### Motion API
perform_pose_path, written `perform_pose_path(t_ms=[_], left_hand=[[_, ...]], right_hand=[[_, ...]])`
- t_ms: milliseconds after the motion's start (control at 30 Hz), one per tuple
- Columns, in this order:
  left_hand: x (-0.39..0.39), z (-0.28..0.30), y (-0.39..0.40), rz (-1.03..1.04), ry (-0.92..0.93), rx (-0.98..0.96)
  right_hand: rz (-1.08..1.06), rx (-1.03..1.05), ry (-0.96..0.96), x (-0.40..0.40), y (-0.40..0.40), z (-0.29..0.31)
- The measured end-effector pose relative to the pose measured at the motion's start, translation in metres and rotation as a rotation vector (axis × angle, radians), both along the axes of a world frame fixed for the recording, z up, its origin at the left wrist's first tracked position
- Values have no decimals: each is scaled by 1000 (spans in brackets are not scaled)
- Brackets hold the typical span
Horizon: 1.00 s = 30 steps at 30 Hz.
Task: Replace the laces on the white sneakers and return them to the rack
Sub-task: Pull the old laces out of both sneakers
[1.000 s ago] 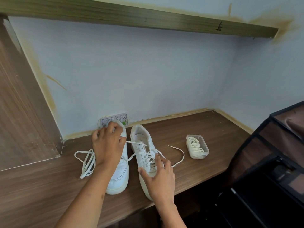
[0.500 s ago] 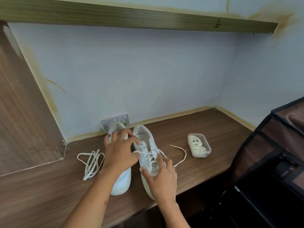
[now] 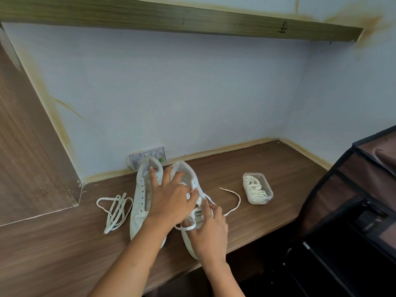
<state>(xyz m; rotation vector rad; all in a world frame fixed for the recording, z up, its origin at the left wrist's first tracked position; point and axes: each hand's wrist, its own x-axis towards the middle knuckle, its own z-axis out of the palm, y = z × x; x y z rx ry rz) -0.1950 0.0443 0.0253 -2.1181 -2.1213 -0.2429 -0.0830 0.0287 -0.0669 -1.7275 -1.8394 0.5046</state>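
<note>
The left hand's grip [image 3: 171,198] lies spread over both white leather sneakers [image 3: 141,198]; the right hand's grip [image 3: 209,230] pinches the right sneaker's flat white lace [image 3: 232,207] on the wooden table [image 3: 53,254].

Bare desk [image 3: 267,168] between the sneakers [image 3: 139,202] and lace box [image 3: 257,188].

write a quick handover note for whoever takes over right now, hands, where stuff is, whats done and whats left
Left hand: fingers spread, reaching across both sneakers toward the right sneaker's upper eyelets.
Right hand: on that sneaker's lace, fingers curled at the lower rows.
Left sneaker: on the desk, eyelets bare; its pulled lace lies loose to its left.
Clear tub of laces: on the desk, right of the shoes.
Done: one shoe unlaced.
Left: unlace the other, thread laces into both, return the pair to the rack.
</note>
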Motion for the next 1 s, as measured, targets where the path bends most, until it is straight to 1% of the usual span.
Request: perform_pose_path(t_ms=[67, 200, 267, 333, 400, 533, 567, 667, 733, 767, 833, 900, 967, 1000], left_hand=[[5, 0, 1, 21, 127, 30], [23, 2, 3, 41, 283, 3], [32, -2, 4, 75, 337, -42], [34, -9, 6, 87, 333, -90], [28, -19, 11, 71, 220, -119], [7, -29, 19, 78, -294, -116], [4, -30, 19, 71, -364, -95], [-2, -36, 18, 44, -440, 21], [-8, -36, 19, 0, -549, 118], [-13, -35, 19, -39, -617, 132], [-26, -31, 16, -122, -728, 66], [-39, -27, 12, -131, -823, -17], [-47, -25, 10, -80, -848, -24], [-48, -24, 10, -39, -815, -4]], right_hand=[[-8, 0, 3, -1, -1, 1], [-9, -17, 18, 0, -1, 4], [23, -45, 40, 3, -1, 4], [65, -65, 68, 7, 0, 4], [85, -62, 79, 10, 2, 2], [75, -59, 88, 11, 3, 0], [71, -60, 92, 10, 3, 0], [59, -65, 117, 8, 3, -1], [44, -80, 135, 6, 2, -1], [38, -85, 146, 5, 2, -1], [35, -91, 146, 5, 2, -2], [39, -87, 127, 5, 1, -2], [46, -78, 119, 6, 1, -1], [51, -73, 118, 7, 1, -1]])
